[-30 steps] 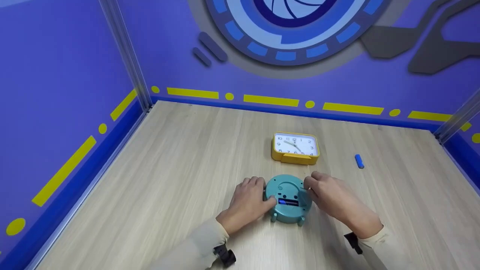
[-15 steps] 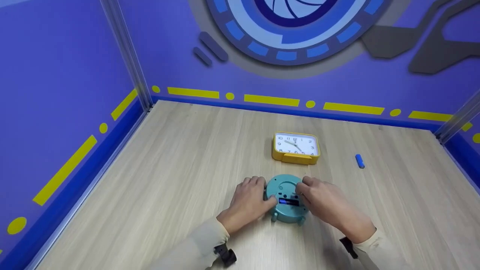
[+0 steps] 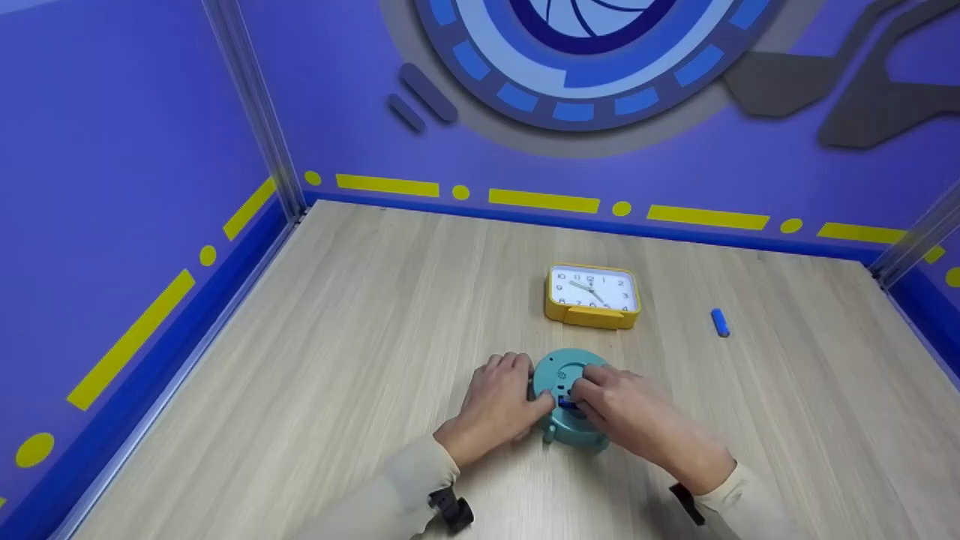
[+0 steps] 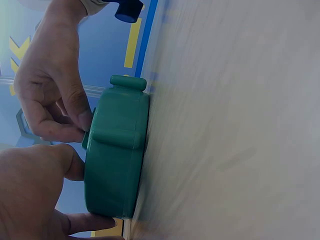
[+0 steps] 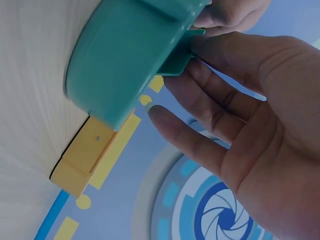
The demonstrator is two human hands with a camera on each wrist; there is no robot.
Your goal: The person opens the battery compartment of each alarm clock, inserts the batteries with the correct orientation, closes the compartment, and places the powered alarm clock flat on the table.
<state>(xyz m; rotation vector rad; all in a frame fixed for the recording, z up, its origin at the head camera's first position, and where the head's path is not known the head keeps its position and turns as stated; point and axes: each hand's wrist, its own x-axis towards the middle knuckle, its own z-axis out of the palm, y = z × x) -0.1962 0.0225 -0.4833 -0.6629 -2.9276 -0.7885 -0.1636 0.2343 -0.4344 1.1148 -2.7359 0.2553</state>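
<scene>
A round teal alarm clock [image 3: 577, 355] lies face down on the table, its back and feet showing. My left hand [image 3: 495, 397] grips its left side, with the thumb on the back and fingers along the rim. My right hand [image 3: 630, 409] is over the clock's back, pinching a thin teal battery cover [image 5: 176, 62] between thumb and fingers. The cover stands tilted against the clock's back in the right wrist view. Under the right fingertips, part of a blue battery [image 3: 565, 403] shows in the compartment; the rest is hidden by that hand.
Behind the teal clock, a yellow rectangular alarm clock [image 3: 591, 292] lies with its white dial up. A small blue cylinder, like a battery [image 3: 720, 322], lies to the right. Blue-purple walls border the wooden table [image 3: 360, 315] at the back and left.
My right hand has moved left and toward me, from the clock's right rim to over the battery compartment, bringing the cover along. The left hand and the clock have stayed in place.
</scene>
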